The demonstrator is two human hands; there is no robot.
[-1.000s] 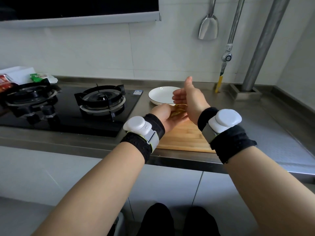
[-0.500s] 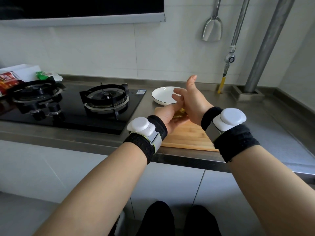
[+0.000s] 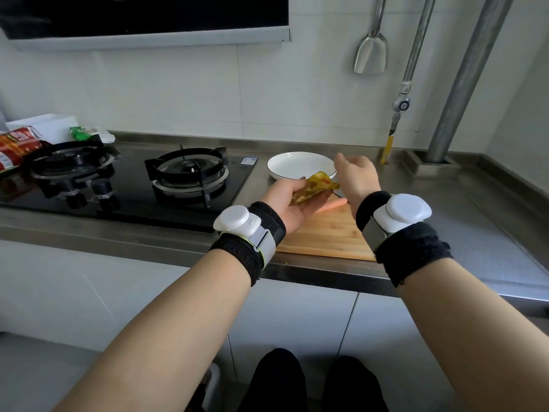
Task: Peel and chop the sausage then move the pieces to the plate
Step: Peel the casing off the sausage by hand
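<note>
My left hand [image 3: 283,203] grips a crumpled yellow-green wrapper [image 3: 315,187] above the far left corner of the wooden cutting board [image 3: 326,233]. A peeled pink sausage [image 3: 334,205] lies on the board just beneath the wrapper, partly hidden by my hands. My right hand [image 3: 356,176] hovers to the right of the wrapper with its back toward me and thumb raised; nothing shows in it and its fingers are mostly hidden. The white plate [image 3: 285,162] stands on the counter just behind the board, with nothing visible in it.
A black gas hob [image 3: 184,173] with two burners fills the counter to the left, with red food packets [image 3: 17,147] at its far end. A metal spatula [image 3: 371,55] hangs on the wall. A steel pipe [image 3: 463,84] rises at the back right.
My hands were pressed together around the wrapped sausage; now they have parted. The sausage lies on the board and the wrapper stays in my left hand.
</note>
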